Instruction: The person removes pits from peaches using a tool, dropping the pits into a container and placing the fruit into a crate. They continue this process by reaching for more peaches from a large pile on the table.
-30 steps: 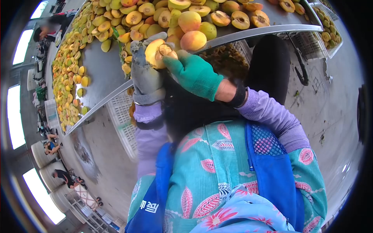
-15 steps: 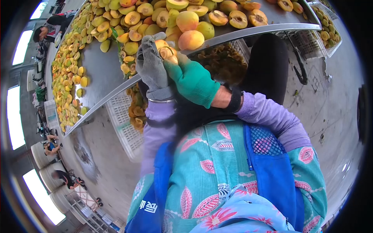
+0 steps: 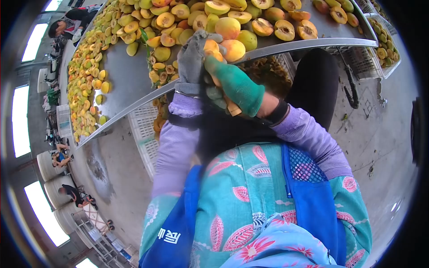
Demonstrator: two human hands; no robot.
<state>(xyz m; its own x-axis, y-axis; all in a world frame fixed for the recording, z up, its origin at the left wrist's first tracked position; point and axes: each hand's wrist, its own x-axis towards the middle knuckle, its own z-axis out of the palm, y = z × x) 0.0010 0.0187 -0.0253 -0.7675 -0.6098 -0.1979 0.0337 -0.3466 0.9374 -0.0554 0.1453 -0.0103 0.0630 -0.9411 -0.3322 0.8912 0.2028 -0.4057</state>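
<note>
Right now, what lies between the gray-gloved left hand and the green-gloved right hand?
In the head view, an orange-yellow fruit lies between the left hand and the right hand.

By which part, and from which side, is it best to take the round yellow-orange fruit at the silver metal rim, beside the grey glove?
Probably take that round yellow-orange fruit around its bulging middle, coming from the wearer's side over the silver metal rim. It is ball-shaped; other fruits crowd its far side, and the grey-gloved left grip its left.

White characters (image 3: 170, 235), apparently Chinese, on blue apron (image 3: 319, 210)
</note>
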